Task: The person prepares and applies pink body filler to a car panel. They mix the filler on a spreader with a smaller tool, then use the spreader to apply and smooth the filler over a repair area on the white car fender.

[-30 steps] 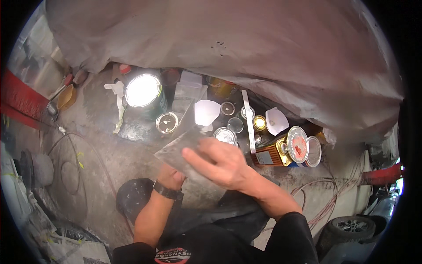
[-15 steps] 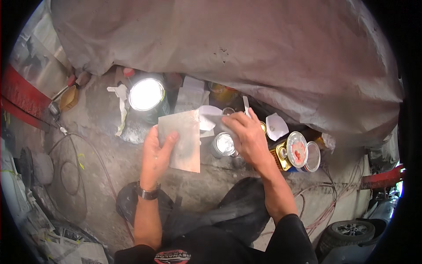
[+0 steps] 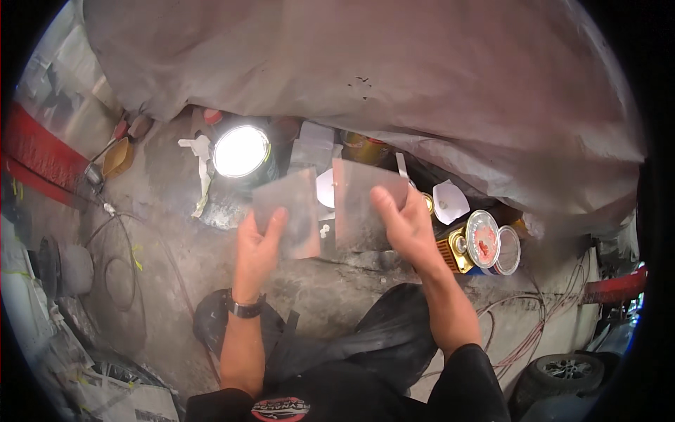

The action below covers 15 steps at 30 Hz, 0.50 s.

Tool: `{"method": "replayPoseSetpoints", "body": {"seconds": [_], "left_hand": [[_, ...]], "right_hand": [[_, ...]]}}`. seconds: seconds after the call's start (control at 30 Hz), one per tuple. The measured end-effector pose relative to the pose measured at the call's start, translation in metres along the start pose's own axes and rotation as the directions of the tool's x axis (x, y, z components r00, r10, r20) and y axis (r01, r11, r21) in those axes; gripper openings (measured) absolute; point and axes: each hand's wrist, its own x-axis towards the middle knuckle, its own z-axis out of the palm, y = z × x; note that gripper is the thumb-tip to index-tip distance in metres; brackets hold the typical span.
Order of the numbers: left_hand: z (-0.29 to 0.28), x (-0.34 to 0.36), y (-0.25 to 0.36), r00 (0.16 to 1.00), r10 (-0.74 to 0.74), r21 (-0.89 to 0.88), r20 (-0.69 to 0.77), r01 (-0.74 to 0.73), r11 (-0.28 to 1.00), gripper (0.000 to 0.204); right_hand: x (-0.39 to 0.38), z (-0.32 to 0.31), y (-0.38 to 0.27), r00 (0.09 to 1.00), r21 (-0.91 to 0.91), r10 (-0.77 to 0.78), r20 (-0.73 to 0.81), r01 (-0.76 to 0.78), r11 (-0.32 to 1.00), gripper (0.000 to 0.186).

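Observation:
My left hand (image 3: 254,254) grips a thin, flat grey sheet (image 3: 299,218), thumb on its face and the edge tilted up. My right hand (image 3: 409,228) pinches a similar rectangular sheet (image 3: 356,200), thumb across the near face. The sheets stand side by side with a narrow gap between their inner edges, both a little blurred. A white rounded piece (image 3: 325,188) shows behind that gap. What lies behind the right sheet is hidden.
A large can with a bright lid (image 3: 241,151) stands behind on the left. To the right are a yellow can (image 3: 458,254), a clear lid with red paste (image 3: 484,238) and white paper (image 3: 450,202). Hoses (image 3: 541,316) cross the floor; draped sheeting (image 3: 365,56) hangs ahead.
My right hand has turned, and its sheet now shows its broad face beside the left one. The small can seen earlier is now covered. The left sheet has tilted slightly.

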Motion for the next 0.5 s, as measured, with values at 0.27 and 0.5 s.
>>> {"method": "replayPoseSetpoints", "body": {"seconds": [0.27,0.5], "left_hand": [[0.012,-0.013,-0.002,0.934,0.275,0.423,0.227,-0.349,0.836,0.026],[0.004,-0.007,0.008,0.926,0.371,0.464,0.067,-0.358,0.81,0.027]], "right_hand": [[0.022,-0.013,0.023,0.911,0.172,0.374,0.174,-0.402,0.899,0.04],[0.012,-0.009,0.01,0.997,0.023,0.038,-0.068,-0.036,0.999,0.041]]}}
